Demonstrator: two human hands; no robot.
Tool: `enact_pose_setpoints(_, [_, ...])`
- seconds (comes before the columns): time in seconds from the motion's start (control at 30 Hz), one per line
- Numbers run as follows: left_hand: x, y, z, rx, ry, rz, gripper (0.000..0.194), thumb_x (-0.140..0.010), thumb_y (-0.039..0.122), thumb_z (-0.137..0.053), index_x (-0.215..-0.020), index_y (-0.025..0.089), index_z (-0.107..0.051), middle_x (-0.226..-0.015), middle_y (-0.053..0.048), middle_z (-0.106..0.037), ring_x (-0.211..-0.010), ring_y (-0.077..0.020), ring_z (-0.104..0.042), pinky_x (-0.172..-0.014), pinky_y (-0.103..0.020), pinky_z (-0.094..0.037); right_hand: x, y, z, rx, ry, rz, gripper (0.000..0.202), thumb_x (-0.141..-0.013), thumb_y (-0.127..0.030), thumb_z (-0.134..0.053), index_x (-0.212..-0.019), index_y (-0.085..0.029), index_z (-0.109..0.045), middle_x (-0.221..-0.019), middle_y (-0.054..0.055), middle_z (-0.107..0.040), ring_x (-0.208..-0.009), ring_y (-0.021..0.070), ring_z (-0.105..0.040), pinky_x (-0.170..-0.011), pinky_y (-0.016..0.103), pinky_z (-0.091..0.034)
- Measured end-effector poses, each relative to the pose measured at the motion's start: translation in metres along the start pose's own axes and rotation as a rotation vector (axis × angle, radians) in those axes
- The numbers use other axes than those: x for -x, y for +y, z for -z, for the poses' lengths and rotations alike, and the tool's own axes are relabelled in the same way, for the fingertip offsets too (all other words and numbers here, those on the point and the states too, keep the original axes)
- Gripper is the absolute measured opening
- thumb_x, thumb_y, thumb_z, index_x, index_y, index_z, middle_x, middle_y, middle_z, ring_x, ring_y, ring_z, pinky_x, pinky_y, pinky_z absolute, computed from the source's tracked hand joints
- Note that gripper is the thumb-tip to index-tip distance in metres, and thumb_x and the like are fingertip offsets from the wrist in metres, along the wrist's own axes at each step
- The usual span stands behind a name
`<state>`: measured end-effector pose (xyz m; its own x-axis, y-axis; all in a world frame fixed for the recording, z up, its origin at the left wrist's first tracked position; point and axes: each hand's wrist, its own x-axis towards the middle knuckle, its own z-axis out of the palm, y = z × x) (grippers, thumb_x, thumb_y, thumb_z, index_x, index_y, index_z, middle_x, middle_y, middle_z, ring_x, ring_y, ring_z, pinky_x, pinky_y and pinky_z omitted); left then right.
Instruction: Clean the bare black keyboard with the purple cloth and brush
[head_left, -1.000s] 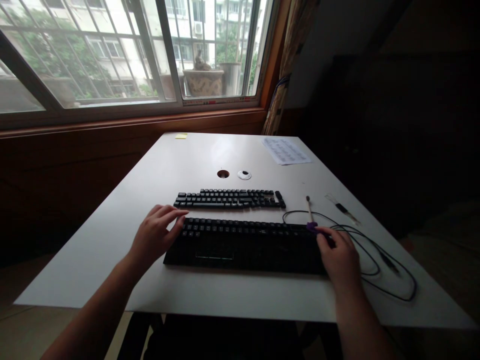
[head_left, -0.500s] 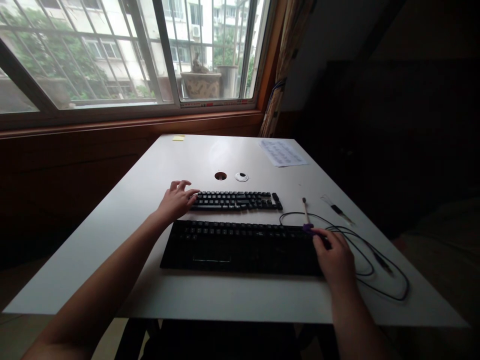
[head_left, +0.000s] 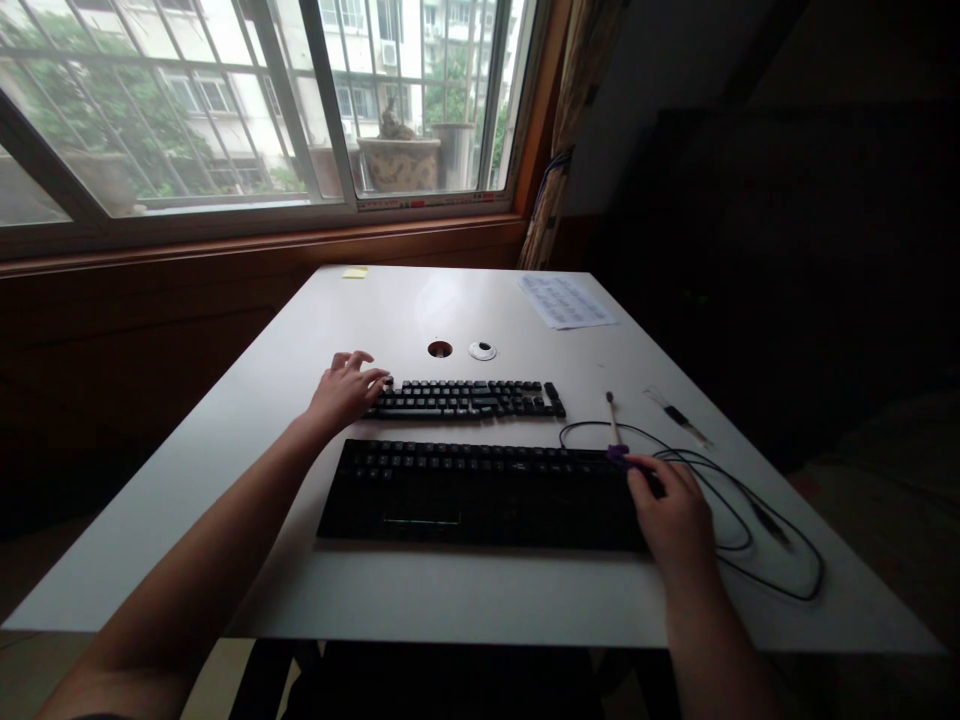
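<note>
My left hand point(head_left: 342, 393) is at the left end of several rows of loose black keycaps point(head_left: 472, 399). Its thumb and fingertips are pinched on one small dark keycap point(head_left: 388, 381), and a gap shows beside it in the back row. My right hand point(head_left: 671, 495) lies at the right end of a black keyboard point(head_left: 480, 510), fingers curled. Its fingertips meet the purple part of a thin brush point(head_left: 612, 425) with a pale stick and dark tip. Whether they grip the brush or the keyboard edge is hidden. The keyboard has keys along its back and a dark front part.
A black cable point(head_left: 814, 570) loops on the right of the white table point(head_left: 225, 450). A wire tool with a black handle point(head_left: 677, 415) lies beyond it. Printed paper point(head_left: 566, 302), a yellow sticky note point(head_left: 355, 272), a round hole point(head_left: 440, 350) and its white cover point(head_left: 482, 351) are farther back.
My left hand has drawn slightly left and up, with a keycap now showing at its fingertips and a gap in the back row. My right hand has stayed in place at the keyboard's right end.
</note>
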<state>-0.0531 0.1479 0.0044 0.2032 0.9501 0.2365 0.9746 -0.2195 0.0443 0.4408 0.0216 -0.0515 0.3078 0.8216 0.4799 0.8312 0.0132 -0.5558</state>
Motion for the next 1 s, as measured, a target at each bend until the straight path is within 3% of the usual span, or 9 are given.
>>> enact_pose_setpoints(0.2, [-0.024,-0.009,-0.001,0.038,-0.043,-0.066,0.031,-0.098,0.039,-0.06,-0.119,0.026,-0.078,-0.123,-0.01,-0.069,-0.113,-0.0314,-0.055,-0.098,-0.043,-0.047,0.0,-0.003,0.001,0.003,0.013,0.018,0.03,-0.085,-0.039,-0.054,-0.098,-0.022,-0.074,-0.096,0.008,-0.065,-0.09,0.0261,-0.06,-0.085,0.04,-0.049])
enact_pose_setpoints(0.4, [-0.042,-0.011,-0.007,0.08,-0.111,-0.122,0.02,-0.088,0.037,-0.071,-0.099,0.026,-0.083,-0.109,-0.008,-0.076,-0.105,-0.0306,-0.061,-0.089,-0.038,-0.049,0.0,-0.003,0.002,0.012,-0.002,0.003,0.03,-0.084,-0.038,-0.054,-0.099,-0.022,-0.074,-0.096,0.008,-0.065,-0.089,0.0253,-0.06,-0.085,0.04,-0.05])
enact_pose_setpoints(0.6, [-0.045,-0.01,-0.002,0.214,-0.034,-0.159,0.021,-0.09,0.038,-0.066,-0.091,0.023,-0.081,-0.097,-0.009,-0.078,-0.099,-0.0282,-0.066,-0.089,-0.039,-0.052,0.0,-0.006,0.002,0.005,0.006,0.006,0.03,-0.085,-0.038,-0.054,-0.1,-0.022,-0.074,-0.096,0.008,-0.065,-0.089,0.0252,-0.061,-0.085,0.04,-0.05])
enact_pose_setpoints(0.77, [-0.025,0.011,0.013,0.425,0.024,-0.251,0.027,-0.093,0.043,-0.065,-0.101,0.021,-0.078,-0.099,-0.006,-0.079,-0.089,-0.021,-0.073,-0.085,-0.033,-0.058,0.0,-0.003,0.002,0.012,-0.008,0.004,0.03,-0.085,-0.038,-0.054,-0.1,-0.022,-0.074,-0.097,0.008,-0.065,-0.089,0.0256,-0.061,-0.086,0.041,-0.049])
enact_pose_setpoints(0.93, [0.023,0.056,0.039,0.754,0.126,-0.291,0.024,-0.09,0.04,-0.074,-0.102,0.02,-0.076,-0.097,-0.006,-0.08,-0.085,-0.0198,-0.076,-0.082,-0.031,-0.06,0.0,-0.004,0.002,0.01,-0.004,-0.003,0.031,-0.085,-0.039,-0.053,-0.099,-0.021,-0.074,-0.097,0.008,-0.064,-0.092,0.0261,-0.061,-0.088,0.041,-0.049])
enact_pose_setpoints(1.0, [0.044,0.074,0.05,0.826,0.114,-0.283,0.018,-0.089,0.035,-0.076,-0.1,0.02,-0.075,-0.097,-0.006,-0.081,-0.088,-0.0199,-0.077,-0.084,-0.032,-0.06,0.001,-0.005,0.003,0.009,-0.003,-0.003,0.031,-0.085,-0.039,-0.053,-0.099,-0.021,-0.074,-0.097,0.008,-0.064,-0.092,0.026,-0.061,-0.088,0.041,-0.049])
